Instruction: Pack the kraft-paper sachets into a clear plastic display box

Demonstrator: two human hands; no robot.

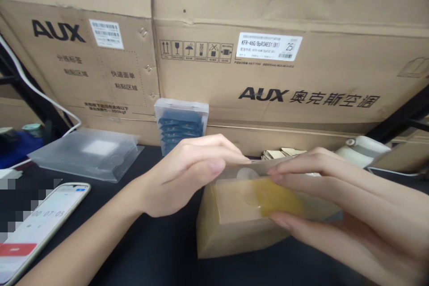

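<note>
A small brown kraft-paper box rests on the dark table in front of me. A yellow patch shows on its upper side; I cannot tell whether it is a label or something inside. Along the box's far edge stands a raised flap with a pale round spot. My left hand is over the box's far left corner, its fingers stretched out and their tips at the flap. From the right, my right hand grips the box across the yellow patch, fingertips on the far side and thumb on the near side.
Large AUX cartons form a wall behind. Before them stand a clear case of blue packets, folded brown pieces and a white bottle-like object. At left lie a translucent folder and a phone with a timer.
</note>
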